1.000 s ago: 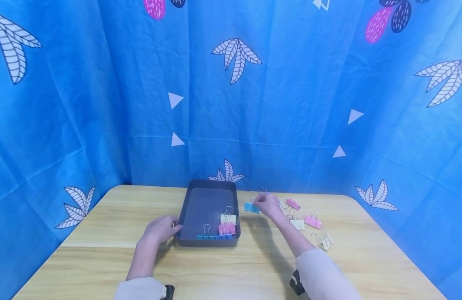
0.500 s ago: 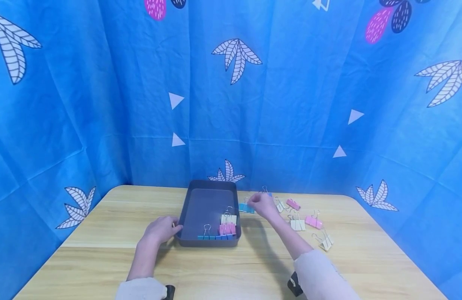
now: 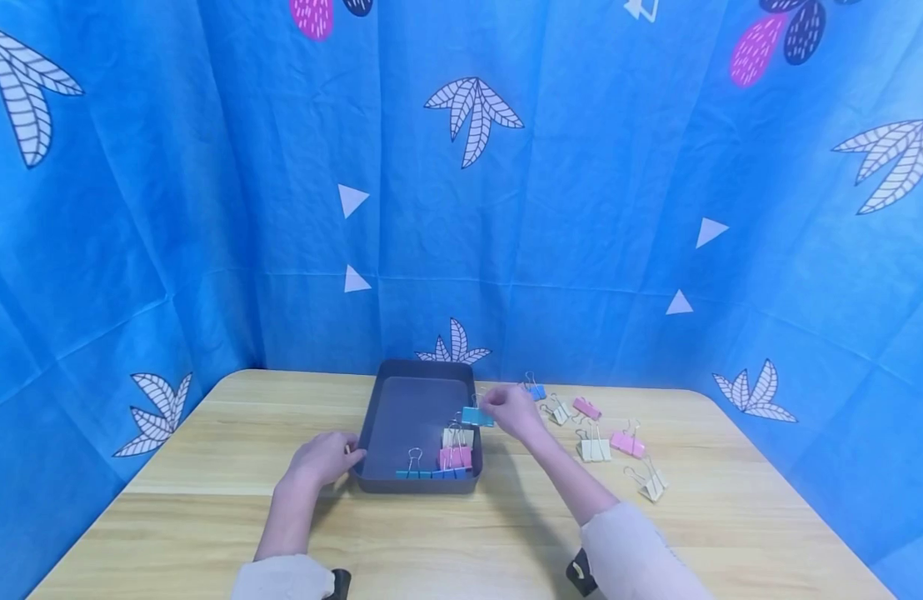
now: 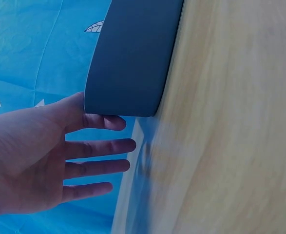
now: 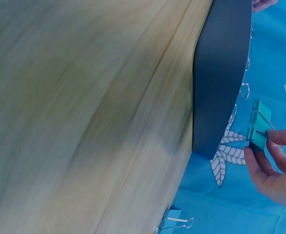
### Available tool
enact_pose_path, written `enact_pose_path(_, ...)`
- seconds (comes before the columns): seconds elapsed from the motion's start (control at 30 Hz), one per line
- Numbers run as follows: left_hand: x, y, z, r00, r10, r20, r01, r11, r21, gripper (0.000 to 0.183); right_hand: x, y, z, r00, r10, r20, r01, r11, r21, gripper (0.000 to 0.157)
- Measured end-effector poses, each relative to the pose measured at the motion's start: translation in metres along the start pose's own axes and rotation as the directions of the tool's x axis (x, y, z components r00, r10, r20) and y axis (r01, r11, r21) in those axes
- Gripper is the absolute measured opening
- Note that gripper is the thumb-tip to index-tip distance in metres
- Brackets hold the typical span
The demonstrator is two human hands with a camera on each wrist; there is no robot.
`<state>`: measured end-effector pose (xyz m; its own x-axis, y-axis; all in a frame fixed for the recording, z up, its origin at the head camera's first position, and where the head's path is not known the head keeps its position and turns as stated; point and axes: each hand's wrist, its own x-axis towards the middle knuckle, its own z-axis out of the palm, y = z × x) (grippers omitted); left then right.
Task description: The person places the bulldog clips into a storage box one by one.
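In the head view, my right hand (image 3: 509, 408) pinches a teal binder clip (image 3: 476, 417) over the right rim of the dark grey tray (image 3: 367, 425). The right wrist view shows thumb and fingertips gripping one end of this teal clip, its wire handle beside the thumb. My left hand (image 3: 322, 458) is at the tray's front left corner, its thumb at the rim. Seen from the left wrist, its fingers (image 4: 101, 147) are straight and spread, and the thumb tip is hidden behind the tray wall. Pink (image 3: 456, 458), cream, blue and teal clips stand in the tray's front right part.
Right of the tray, loose binder clips lie on the wooden table (image 3: 446, 542): a blue clip (image 3: 535, 391) at the back, pink ones (image 3: 628, 444) and cream ones (image 3: 595, 450) nearer. A blue patterned curtain (image 3: 581, 208) hangs behind the table.
My right hand has carried the teal clip leftward from beside the loose clips to over the tray's right rim. The left hand has stayed at the tray's corner.
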<state>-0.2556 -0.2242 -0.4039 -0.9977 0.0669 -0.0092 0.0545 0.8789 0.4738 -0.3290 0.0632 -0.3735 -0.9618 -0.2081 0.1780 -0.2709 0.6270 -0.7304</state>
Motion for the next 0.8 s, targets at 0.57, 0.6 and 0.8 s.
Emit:
enact_pose_path(0.57, 0.000, 0.000, 0.000, 1.000, 0.014, -0.003, -0.014, 1.000, 0.004, 0.024, -0.007, -0.018, 0.021, 0.997, -0.076, 0.027, 0.076, 0.997, 0.023, 0.003)
enact_pose_path(0.6, 0.001, 0.000, 0.000, 1.000, 0.015, -0.003, -0.015, 1.000, 0.003, 0.024, -0.007, -0.018, 0.022, 0.996, -0.080, 0.029, 0.079, 0.997, 0.017, 0.003)
enact_pose_path(0.8, 0.000, 0.000, 0.000, 1.000, 0.014, 0.000, -0.014, 1.000, 0.002, 0.027, -0.009, -0.025, 0.028, 0.994, -0.100, 0.046, 0.099, 0.995, 0.021, 0.004)
